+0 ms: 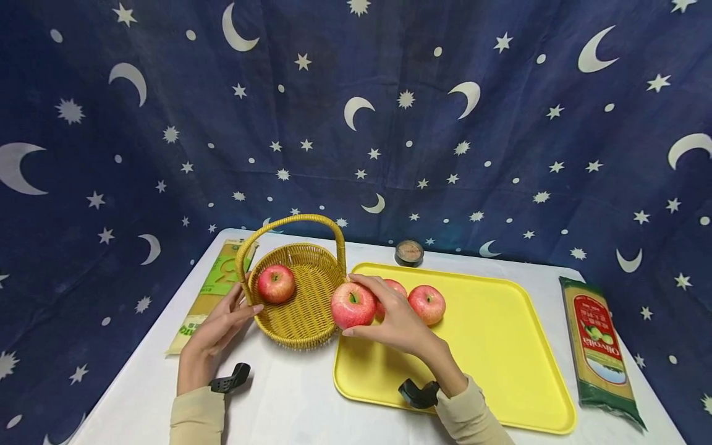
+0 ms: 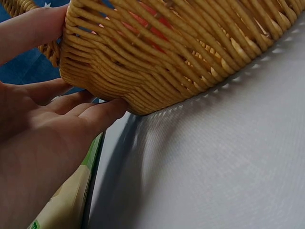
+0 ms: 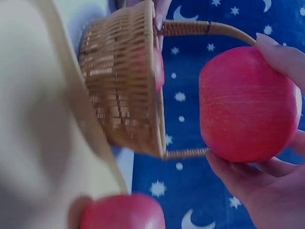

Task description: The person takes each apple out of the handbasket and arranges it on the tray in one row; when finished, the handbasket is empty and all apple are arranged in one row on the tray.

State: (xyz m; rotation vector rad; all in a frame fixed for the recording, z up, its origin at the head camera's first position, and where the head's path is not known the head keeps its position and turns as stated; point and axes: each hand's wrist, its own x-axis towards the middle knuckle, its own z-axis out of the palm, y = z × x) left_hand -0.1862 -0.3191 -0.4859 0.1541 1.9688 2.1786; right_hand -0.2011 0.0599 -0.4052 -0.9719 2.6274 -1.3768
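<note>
"What are we seeing left of the basket (image 1: pixel 311 287)?"

"A green-marked packet (image 1: pixel 218 275) is lying there, and with our left hand (image 1: pixel 219 329) we are pinching the basket's left rim. One apple (image 1: pixel 276 284) is resting inside."

"And to its right?"

"With our right hand (image 1: pixel 396 319) we are grasping another apple (image 1: pixel 353 306) near the basket's right side. Farther right, two more apples (image 1: pixel 427 305) are sitting on a yellow tray (image 1: pixel 500 352), beyond which a red-labelled packet (image 1: pixel 599 343) is lying."
</note>
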